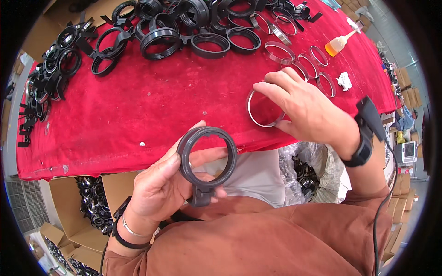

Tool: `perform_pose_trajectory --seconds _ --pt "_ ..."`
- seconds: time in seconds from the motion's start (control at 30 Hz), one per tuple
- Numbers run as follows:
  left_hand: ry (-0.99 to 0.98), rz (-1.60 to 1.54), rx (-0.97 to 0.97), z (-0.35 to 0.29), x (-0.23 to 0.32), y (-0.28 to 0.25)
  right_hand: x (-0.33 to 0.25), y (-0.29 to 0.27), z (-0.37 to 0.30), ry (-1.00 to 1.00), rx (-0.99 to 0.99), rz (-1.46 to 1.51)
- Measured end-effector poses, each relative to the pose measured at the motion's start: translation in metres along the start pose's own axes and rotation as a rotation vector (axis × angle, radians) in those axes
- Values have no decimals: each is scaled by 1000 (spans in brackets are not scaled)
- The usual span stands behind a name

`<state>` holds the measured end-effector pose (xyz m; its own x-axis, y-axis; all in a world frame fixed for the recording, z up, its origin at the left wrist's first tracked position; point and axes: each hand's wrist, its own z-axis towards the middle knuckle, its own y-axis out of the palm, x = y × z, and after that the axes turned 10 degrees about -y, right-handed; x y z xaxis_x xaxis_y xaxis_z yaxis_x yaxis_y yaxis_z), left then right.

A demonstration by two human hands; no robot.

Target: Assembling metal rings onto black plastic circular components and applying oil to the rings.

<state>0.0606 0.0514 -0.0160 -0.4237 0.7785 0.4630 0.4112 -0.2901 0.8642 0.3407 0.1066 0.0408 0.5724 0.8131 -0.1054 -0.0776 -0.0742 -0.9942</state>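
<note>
The left hand (pixel 161 186) is cradling a black plastic ring with a stem (pixel 232 158) near the red-covered desk's (pixel 138 106) front edge, fingers curled behind it, while the right hand's (pixel 304 106) half-spread fingers and thumb are pinching a thin silver hoop (pixel 249 110) across its rim, where light pressure should best keep it round.

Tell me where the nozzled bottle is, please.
The bottle is on the red cloth, upper right in the head view, beyond the crumpled white scrap.

A black ring (pixel 206 183) with a stubby tab (pixel 200 198) sits in the left hand (pixel 161 181). The right hand (pixel 304 108) grips a thin silver ring (pixel 249 109).
</note>
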Motion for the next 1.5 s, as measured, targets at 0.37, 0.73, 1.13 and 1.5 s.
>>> perform_pose_trajectory --seconds 0.37,0.73,1.13,1.5 --pt "108 136 156 9 13 13 -31 -2 0 81 380 -67" --pt "195 213 221 21 10 12 -67 -7 43 183 417 293" --pt "372 570 232 19 7 13 -75 4 57 196 542 397" --pt "429 661 358 -5 -4 22 -78 31 96 595 856 1091"
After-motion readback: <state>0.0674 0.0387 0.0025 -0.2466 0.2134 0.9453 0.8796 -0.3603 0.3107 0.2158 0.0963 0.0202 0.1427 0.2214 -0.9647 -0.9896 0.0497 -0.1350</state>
